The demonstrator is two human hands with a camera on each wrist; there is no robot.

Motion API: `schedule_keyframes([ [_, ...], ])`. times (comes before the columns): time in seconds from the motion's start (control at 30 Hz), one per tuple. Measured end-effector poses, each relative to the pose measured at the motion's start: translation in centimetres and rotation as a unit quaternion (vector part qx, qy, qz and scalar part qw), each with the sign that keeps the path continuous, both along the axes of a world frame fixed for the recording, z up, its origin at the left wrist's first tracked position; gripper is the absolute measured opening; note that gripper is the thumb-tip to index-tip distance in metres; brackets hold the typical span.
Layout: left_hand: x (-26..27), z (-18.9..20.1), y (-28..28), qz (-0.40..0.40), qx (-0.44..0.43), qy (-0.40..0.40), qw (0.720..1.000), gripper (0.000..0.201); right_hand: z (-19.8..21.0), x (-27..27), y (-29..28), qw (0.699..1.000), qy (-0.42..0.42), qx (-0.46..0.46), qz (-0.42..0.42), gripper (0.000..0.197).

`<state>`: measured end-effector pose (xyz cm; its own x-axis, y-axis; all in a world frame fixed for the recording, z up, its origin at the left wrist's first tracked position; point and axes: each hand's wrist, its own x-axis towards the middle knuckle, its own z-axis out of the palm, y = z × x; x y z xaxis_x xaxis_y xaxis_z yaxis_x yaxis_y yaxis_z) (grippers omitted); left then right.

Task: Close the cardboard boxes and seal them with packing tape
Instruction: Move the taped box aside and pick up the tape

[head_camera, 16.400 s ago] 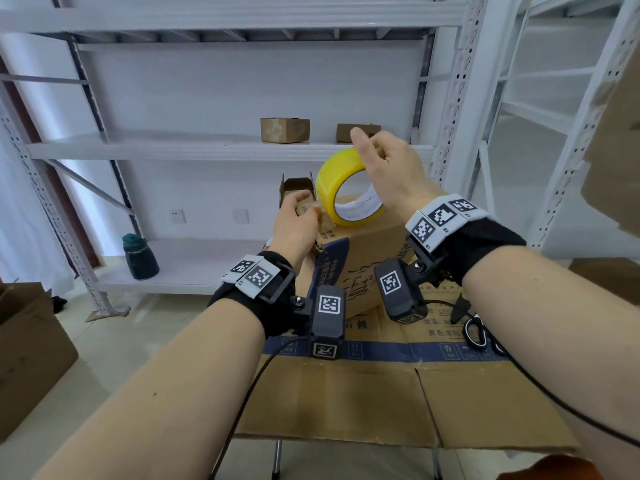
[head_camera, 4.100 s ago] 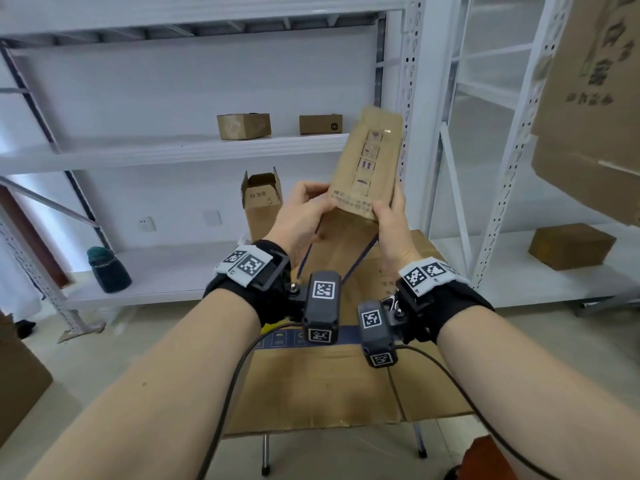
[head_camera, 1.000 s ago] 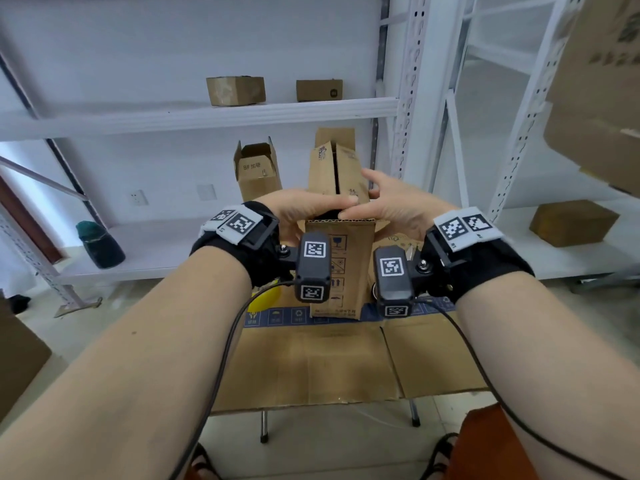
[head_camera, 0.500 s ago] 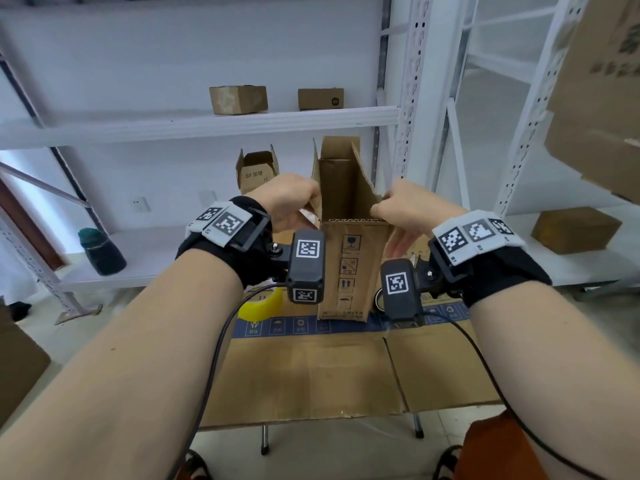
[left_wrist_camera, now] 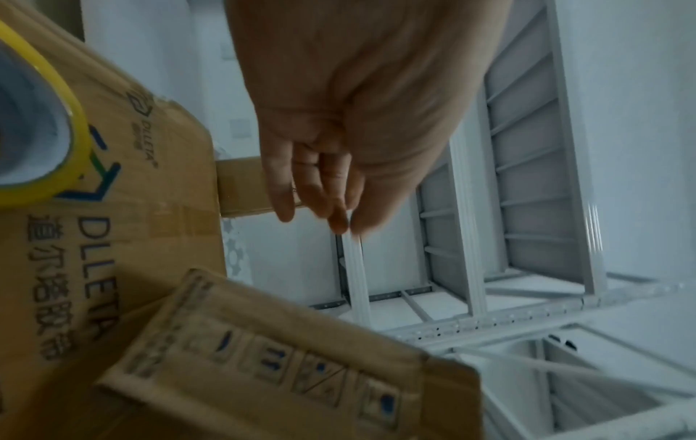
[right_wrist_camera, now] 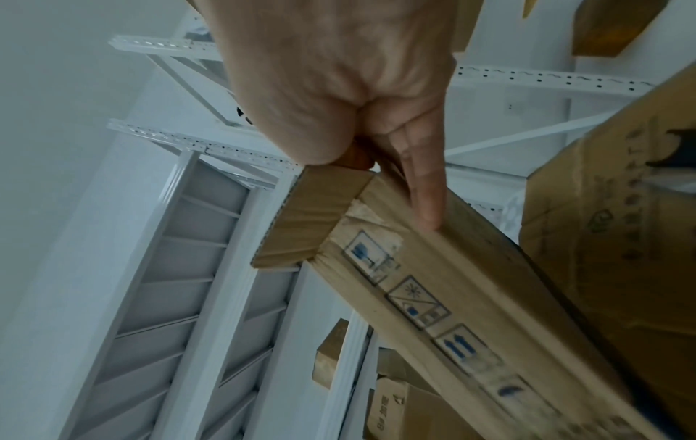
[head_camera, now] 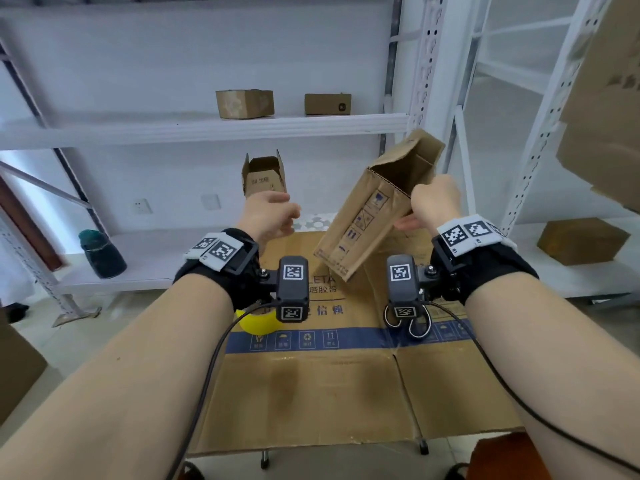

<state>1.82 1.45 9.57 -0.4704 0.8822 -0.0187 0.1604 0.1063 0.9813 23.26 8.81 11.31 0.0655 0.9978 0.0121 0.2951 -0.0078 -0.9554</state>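
Holding a tall cardboard box (head_camera: pixel 372 216) tilted above the counter's (head_camera: pixel 311 393) far edge, the right hand (head_camera: pixel 434 202) grips its open top rim; the left hand (head_camera: pixel 268 216) hangs relaxed, empty. Seemingly light, thin-walled and crushable, it is best taken along its corner folds.

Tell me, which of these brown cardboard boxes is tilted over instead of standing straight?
The tall narrow brown cardboard box gripped by the right hand. It leans, open end up; the open small box behind and the two shelf boxes sit level.
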Motion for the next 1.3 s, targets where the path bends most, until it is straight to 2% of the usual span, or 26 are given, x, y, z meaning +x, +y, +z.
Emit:
schedule_keyframes([
  [0.1,0.1,-1.1,1.4,-0.08,-0.021,0.162,0.983,0.11,0.0,-1.3,0.9,0.999,0.046,0.005,0.006,0.013],
  [0.17,0.7,-1.5,2.6,-0.104,-0.034,0.278,0.954,0.134,0.2,-2.2,1.8,0.998,0.058,0.012,0.017,0.014],
  [0.23,1.4,-1.9,4.1,-0.117,-0.048,0.341,0.932,0.146,0.5,-2.9,2.5,0.997,0.063,0.026,0.028,0.013],
  [0.33,2.1,-2.6,6.7,-0.09,-0.019,0.355,0.93,0.149,1.3,-4.0,4.1,0.995,0.081,0.042,0.049,0.023],
  [0.47,2.4,-3.2,10.3,0.016,0.062,0.343,0.937,0.142,1.9,-5.7,6.2,0.989,0.079,0.072,0.102,0.016],
  [0.53,2.0,-3.2,12.2,0.061,0.075,0.33,0.939,0.133,1.8,-6.4,7.4,0.986,0.066,0.094,0.124,0.012],
  [0.6,1.3,-3.2,14.6,0.073,0.076,0.293,0.95,0.123,1.3,-6.9,9.3,0.983,0.047,0.117,0.13,0.015],
  [0.67,0.4,-3.1,16.5,0.07,0.073,0.292,0.951,0.11,0.6,-7.3,11.0,0.981,0.027,0.138,0.136,0.026],
  [0.73,-0.6,-3.4,18.7,0.065,0.062,0.281,0.956,0.102,-0.4,-7.6,13.0,0.977,0.004,0.16,0.143,0.045],
  [0.8,-1.7,-4.0,20.8,0.044,0.053,0.239,0.969,0.101,-1.5,-7.5,14.7,0.973,-0.031,0.185,0.136,0.071],
  [0.87,-2.8,-4.6,22.3,0.019,0.048,0.182,0.982,0.098,-2.8,-6.9,16.7,0.976,-0.041,0.198,0.086,0.083],
  [0.93,-3.7,-5.3,23.5,0.006,0.054,0.13,0.99,0.085,-4.7,-6.0,19.1,0.98,-0.053,0.189,0.03,0.074],
  [1.03,-4.7,-6.1,24.8,-0.019,0.052,0.058,0.997,0.074,-7.3,-5.2,21.8,0.99,-0.063,0.123,0.033,0.045],
  [1.07,-4.9,-6.3,25.1,-0.025,0.05,0.034,0.998,0.074,-8.2,-5.0,22.5,0.993,-0.058,0.091,0.05,0.046],
  [1.13,-5.6,-6.7,25.9,-0.025,0.052,0.007,0.998,0.077,-9.7,-4.6,23.5,0.996,-0.053,0.042,0.062,0.063],
  [1.3,-6.7,-7.2,27.6,0.022,0.063,-0.005,0.998,0.062,-12.0,-4.2,25.7,0.999,-0.036,0.015,0.029,0.08],
])
